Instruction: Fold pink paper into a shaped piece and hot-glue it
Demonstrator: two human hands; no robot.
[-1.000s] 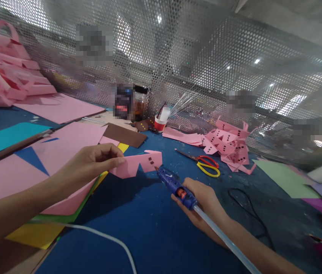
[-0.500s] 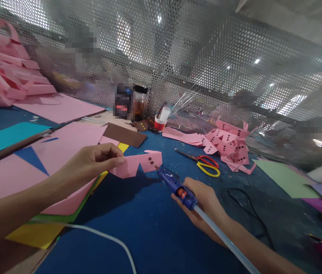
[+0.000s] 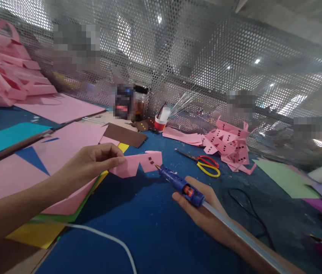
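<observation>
My left hand [image 3: 99,161] pinches the left end of a folded pink paper cutout [image 3: 129,166], holding it above the blue table [image 3: 115,236]. The cutout has a notch in its lower edge and small dark squares near its right end. In my right hand [image 3: 203,205] is a blue hot glue gun [image 3: 179,184], with a long clear glue stick [image 3: 243,236] running out of its back. The gun's tip is at the cutout's right part, close below the dark squares; whether it touches the paper I cannot tell.
Red-and-yellow-handled scissors [image 3: 208,167] lie beyond my right hand, near a heap of dotted pink cutouts [image 3: 229,142]. A red and white cup [image 3: 160,123] holds thin sticks. Pink sheets [image 3: 72,152] spread at left. A white cord [image 3: 106,238] and black cable [image 3: 249,205] cross the table.
My right hand has shifted the glue gun slightly right and turned it a little, so its tip sits a bit farther from the dark squares. My left hand and the cutout stay nearly still.
</observation>
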